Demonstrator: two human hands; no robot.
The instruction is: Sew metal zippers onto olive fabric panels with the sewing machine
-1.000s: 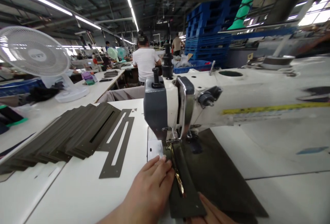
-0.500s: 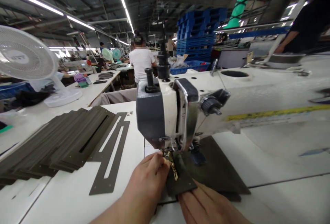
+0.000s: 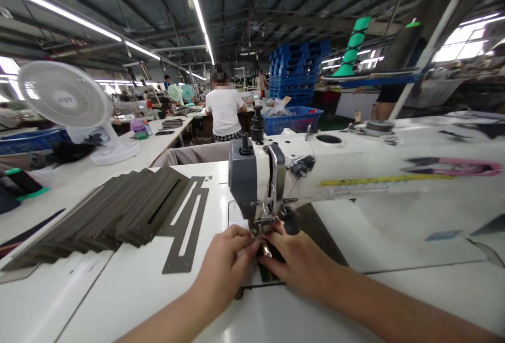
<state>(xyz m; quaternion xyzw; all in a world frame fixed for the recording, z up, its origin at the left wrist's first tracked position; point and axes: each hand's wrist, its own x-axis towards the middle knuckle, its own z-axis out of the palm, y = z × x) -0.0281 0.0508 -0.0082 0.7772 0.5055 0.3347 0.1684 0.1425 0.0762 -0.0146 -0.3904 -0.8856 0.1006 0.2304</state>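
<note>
A dark olive panel (image 3: 323, 230) lies beneath the sewing machine head (image 3: 252, 185), with a gold zipper pull (image 3: 267, 250) at its near end. My left hand (image 3: 229, 259) is closed, thumb and fingers pinching the work's left edge just in front of the presser foot (image 3: 262, 224). My right hand (image 3: 298, 259) holds the panel from the right, its thumb near the zipper pull and its fingertips reaching close to the foot. Both hands cover most of the zipper and the panel's near part. The needle tip cannot be made out.
Left of the machine lies a fanned stack of olive panels (image 3: 118, 211), beside slotted panels (image 3: 187, 232). A white fan (image 3: 67, 96) stands farther left. Pink-handled snips (image 3: 469, 167) rest on the machine arm. Ahead, a person in a white shirt (image 3: 224, 109) sits near a blue crate (image 3: 292, 119).
My right hand has moved from under the panel's near right corner up beside the presser foot. The left hand still pinches the work's left side. The camera view has shifted.
</note>
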